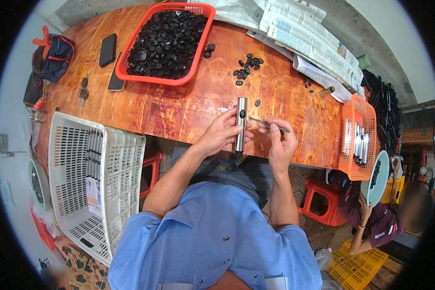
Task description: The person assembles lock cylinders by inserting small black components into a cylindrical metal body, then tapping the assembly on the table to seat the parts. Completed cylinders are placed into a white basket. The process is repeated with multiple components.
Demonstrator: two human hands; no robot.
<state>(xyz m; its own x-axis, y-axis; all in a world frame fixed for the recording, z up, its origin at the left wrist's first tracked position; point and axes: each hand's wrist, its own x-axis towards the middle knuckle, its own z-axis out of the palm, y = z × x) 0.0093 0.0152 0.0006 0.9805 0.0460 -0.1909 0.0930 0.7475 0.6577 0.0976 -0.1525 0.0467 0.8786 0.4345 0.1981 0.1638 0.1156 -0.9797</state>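
My left hand [221, 131] is wrapped round a shiny silver metal tube [240, 141], held upright near the table's front edge. A black oval piece [242, 114] sits in the side of the tube's upper half. To the right, the fingers of my right hand [281, 146] pinch a thin dark rod-like tool [259, 121], its tip pointing left, close to the tube. Whether the tip touches the tube I cannot tell. Just beyond lies a single black oval piece [257, 103], and farther off a loose group of black oval pieces [247, 69].
A red basket [123, 73] of small black parts stands on the wooden table [179, 108]. An orange basket [369, 113] at right holds silver tubes. Left stands a white crate [58, 159]. Newspapers [304, 29] line the back. Another person holds a light green basin [383, 169] at right.
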